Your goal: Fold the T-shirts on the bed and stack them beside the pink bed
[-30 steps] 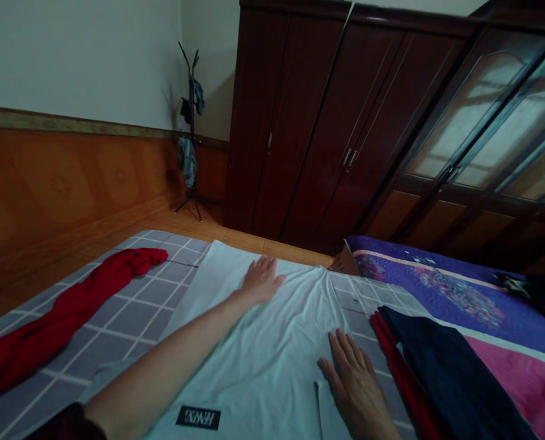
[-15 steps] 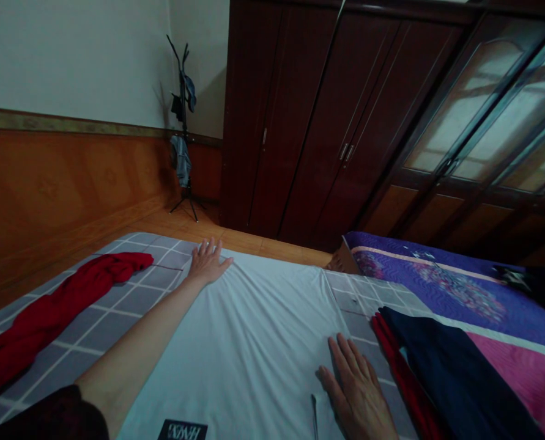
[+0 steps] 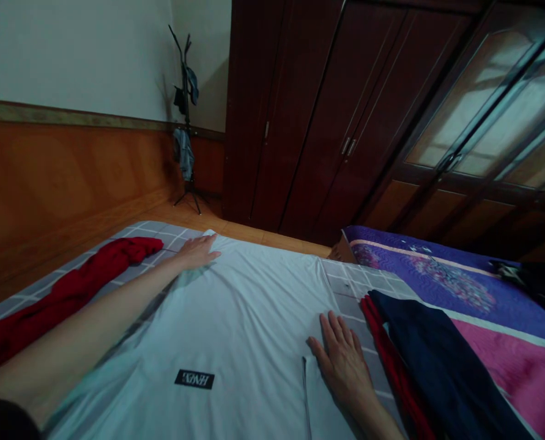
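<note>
A pale white T-shirt lies spread over the bed, with a black label bearing light letters on it. My left hand rests at the shirt's far left corner, fingers stretched out over the cloth and the thumb apart from them. Light creases run across the fabric from there. Near the shirt's right edge, my right hand lies flat with spread fingers, beside a dark-trimmed fold of the shirt. The shirt's near part runs out of view at the bottom.
A red garment lies left on the grey checked sheet. Folded dark blue clothing and red cloth are stacked at right. Beyond are a purple flowered bedcover, a dark wooden wardrobe and a coat stand.
My left hand has turned, its fingers now pointing more to the right at the corner. The view has shifted slightly, showing more of the label. My right hand stays flat on the shirt.
</note>
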Tool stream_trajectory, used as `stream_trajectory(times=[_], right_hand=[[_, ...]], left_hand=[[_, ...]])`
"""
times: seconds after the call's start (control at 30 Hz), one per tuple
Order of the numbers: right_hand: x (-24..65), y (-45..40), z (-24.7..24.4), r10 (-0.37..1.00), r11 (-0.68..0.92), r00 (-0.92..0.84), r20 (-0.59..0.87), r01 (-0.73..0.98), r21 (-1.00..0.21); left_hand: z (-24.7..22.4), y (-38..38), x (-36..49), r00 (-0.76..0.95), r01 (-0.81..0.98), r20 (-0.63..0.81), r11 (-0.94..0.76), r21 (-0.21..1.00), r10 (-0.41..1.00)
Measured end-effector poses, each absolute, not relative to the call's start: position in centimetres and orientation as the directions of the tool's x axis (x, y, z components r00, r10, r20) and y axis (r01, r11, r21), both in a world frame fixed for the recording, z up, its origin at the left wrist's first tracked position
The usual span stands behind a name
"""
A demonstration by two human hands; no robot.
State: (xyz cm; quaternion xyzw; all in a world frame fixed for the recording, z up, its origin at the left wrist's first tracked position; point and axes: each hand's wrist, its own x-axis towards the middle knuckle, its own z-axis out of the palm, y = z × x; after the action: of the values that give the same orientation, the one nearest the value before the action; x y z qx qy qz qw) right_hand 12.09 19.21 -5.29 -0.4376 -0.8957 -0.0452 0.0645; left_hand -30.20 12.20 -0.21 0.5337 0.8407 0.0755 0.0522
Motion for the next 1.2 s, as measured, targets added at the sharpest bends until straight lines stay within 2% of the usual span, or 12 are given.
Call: stream_trajectory(times=[0.1,0.17,0.37,0.5,0.63,0.73,0.83,0.93,1.03,1.13,1.2], right_hand=[[12.2,19.4,-5.6,0.756,0.630,-0.625,0.194,0.775,0.044],[12.3,19.5,-5.7,0.742,0.638,-0.631,0.225,0.769,0.053],[12.3,18.6,-5.4,0.635,0.715,-0.693,0.341,0.695,0.079],[11.9,18.1,-6.2,0.605,0.761,-0.752,0.262,0.643,0.088],[11.0,17.6,-6.2,0.616,0.756,-0.748,0.247,0.649,0.084],[9.1,14.6,-4.2,0.530,0.835,-0.814,0.238,0.549,0.020],[6.1,9.0,-0.9,0.354,0.934,-0.924,0.148,0.341,-0.102],[2.8,2.9,1.8,0.101,0.951,-0.995,-0.017,0.102,-0.293],[0.0,-1.3,2.8,-0.070,0.901,-0.996,-0.053,-0.041,-0.432],[-2.0,-3.4,2.4,-0.151,0.863,-0.988,-0.034,-0.115,-0.492],[-2.7,-4.1,1.8,-0.155,0.854,-0.988,-0.023,-0.122,-0.506]], left_hand=[[2.1,5.8,-30.4,-0.347,0.907,-0.069,0.353,0.229,0.935],[3.1,0.8,-30.1,-0.299,0.896,-0.110,0.319,0.308,0.948],[2.9,-12.2,-27.1,-0.450,0.726,-0.248,0.513,0.458,0.858],[1.2,-15.9,-25.4,-0.524,0.667,-0.288,0.596,0.447,0.802],[0.1,-16.0,-24.8,-0.606,0.658,-0.210,0.632,0.410,0.767],[0.3,-15.5,-24.7,-0.595,0.697,-0.131,0.591,0.407,0.793],[0.6,-15.2,-24.8,-0.597,0.629,-0.129,0.561,0.538,0.792],[0.3,-15.5,-24.8,-0.570,0.418,-0.234,0.524,0.742,0.787],[-0.1,-16.3,-24.6,-0.511,0.160,-0.324,0.458,0.874,0.796],[0.1,-17.3,-24.6,-0.472,-0.058,-0.400,0.425,0.903,0.785],[0.6,-17.7,-24.7,-0.450,-0.149,-0.441,0.422,0.894,0.777]])
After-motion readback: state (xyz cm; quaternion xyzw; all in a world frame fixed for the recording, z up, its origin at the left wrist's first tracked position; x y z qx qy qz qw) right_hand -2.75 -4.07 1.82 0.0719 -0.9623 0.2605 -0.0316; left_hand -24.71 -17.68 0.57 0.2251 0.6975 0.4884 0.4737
